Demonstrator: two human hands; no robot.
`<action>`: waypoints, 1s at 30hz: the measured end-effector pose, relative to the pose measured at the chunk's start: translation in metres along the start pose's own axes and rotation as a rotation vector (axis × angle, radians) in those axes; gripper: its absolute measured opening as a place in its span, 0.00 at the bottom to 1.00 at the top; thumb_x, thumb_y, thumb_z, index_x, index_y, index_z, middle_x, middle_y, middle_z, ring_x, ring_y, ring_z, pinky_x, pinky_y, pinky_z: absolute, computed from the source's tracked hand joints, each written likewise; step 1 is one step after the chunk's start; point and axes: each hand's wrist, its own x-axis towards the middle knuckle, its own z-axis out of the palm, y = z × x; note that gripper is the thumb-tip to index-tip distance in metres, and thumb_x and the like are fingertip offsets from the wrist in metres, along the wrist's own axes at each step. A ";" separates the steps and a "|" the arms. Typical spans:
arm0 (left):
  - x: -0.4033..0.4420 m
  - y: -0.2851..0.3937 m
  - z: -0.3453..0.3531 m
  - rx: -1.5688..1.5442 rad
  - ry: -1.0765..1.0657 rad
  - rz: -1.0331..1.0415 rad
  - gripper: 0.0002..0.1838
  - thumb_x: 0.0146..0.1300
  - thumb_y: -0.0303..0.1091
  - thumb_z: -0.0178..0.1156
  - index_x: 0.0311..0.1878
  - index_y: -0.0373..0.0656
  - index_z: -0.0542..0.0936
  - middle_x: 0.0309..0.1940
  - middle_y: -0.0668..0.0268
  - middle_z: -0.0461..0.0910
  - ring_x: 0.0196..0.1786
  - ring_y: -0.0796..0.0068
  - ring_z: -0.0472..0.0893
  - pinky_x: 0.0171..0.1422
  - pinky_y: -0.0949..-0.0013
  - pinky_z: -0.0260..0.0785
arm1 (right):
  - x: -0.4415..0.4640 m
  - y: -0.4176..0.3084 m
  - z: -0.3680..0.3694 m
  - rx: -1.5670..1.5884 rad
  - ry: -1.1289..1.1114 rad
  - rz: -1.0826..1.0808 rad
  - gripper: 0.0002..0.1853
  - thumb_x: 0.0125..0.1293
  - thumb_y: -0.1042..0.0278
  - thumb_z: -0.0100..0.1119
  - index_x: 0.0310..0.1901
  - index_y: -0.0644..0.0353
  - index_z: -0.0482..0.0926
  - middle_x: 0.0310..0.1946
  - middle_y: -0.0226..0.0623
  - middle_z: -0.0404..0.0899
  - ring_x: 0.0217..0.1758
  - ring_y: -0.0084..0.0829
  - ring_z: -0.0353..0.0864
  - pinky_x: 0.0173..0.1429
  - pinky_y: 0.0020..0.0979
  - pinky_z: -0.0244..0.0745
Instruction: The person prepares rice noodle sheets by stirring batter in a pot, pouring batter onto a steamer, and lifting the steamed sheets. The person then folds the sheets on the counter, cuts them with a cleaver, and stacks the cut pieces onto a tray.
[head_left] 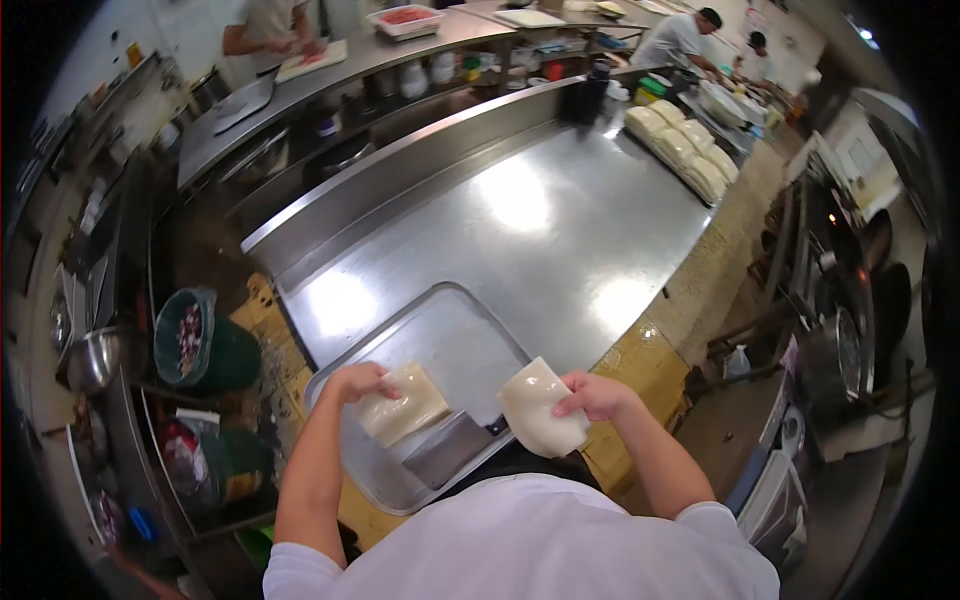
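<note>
My right hand (595,395) grips a glossy white folded sheet (540,412), which looks like a fresh rice noodle sheet, and holds it over the right edge of the metal tray (446,296). A second folded white sheet (412,412) lies in the tray. My left hand (362,382) is closed on its upper left edge, the thumb on top and the other fingers partly hidden. Beside that sheet, toward my body, a broad cleaver (452,448) rests in the tray, its dark handle pointing right.
A steel worktable (440,240) stretches ahead, with a raised back ledge (400,150). Stacked white sheets (680,150) stand at its far right. A lined green bin (205,340) is at left, and stove equipment (830,350) at right. Co-workers (680,40) work farther back.
</note>
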 end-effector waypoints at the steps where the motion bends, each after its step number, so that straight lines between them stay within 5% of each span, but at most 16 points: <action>1: 0.007 -0.014 0.000 -0.122 -0.021 0.008 0.18 0.61 0.32 0.75 0.54 0.42 0.87 0.48 0.66 0.87 0.51 0.71 0.84 0.57 0.59 0.77 | -0.002 0.002 0.000 0.017 -0.004 -0.023 0.24 0.63 0.78 0.70 0.62 0.68 0.79 0.55 0.41 0.86 0.57 0.35 0.86 0.63 0.40 0.82; 4: 0.011 -0.037 0.008 -0.376 -0.134 0.009 0.23 0.62 0.29 0.74 0.60 0.36 0.82 0.53 0.61 0.86 0.57 0.67 0.84 0.65 0.59 0.77 | -0.009 0.007 -0.005 0.092 -0.043 -0.092 0.25 0.63 0.77 0.71 0.63 0.67 0.79 0.56 0.40 0.85 0.58 0.35 0.86 0.64 0.41 0.82; 11: -0.015 0.004 0.050 -0.727 -0.137 0.161 0.24 0.62 0.25 0.71 0.62 0.34 0.79 0.55 0.57 0.85 0.57 0.59 0.86 0.66 0.54 0.78 | -0.032 0.018 -0.043 0.227 -0.051 -0.214 0.27 0.63 0.76 0.72 0.64 0.66 0.78 0.58 0.40 0.84 0.61 0.37 0.85 0.66 0.43 0.81; 18: 0.006 0.157 0.118 -0.685 -0.126 0.201 0.23 0.62 0.24 0.70 0.61 0.34 0.80 0.55 0.56 0.85 0.56 0.59 0.87 0.65 0.53 0.79 | -0.090 0.017 -0.116 0.316 0.028 -0.288 0.26 0.62 0.77 0.72 0.63 0.67 0.79 0.57 0.42 0.84 0.59 0.37 0.85 0.66 0.44 0.81; 30: 0.200 0.408 0.315 -0.557 -0.365 0.213 0.21 0.65 0.25 0.69 0.61 0.34 0.79 0.56 0.55 0.84 0.57 0.58 0.86 0.65 0.52 0.80 | -0.285 0.027 -0.290 0.446 0.217 -0.509 0.26 0.62 0.75 0.72 0.62 0.68 0.79 0.56 0.42 0.85 0.58 0.37 0.86 0.65 0.42 0.81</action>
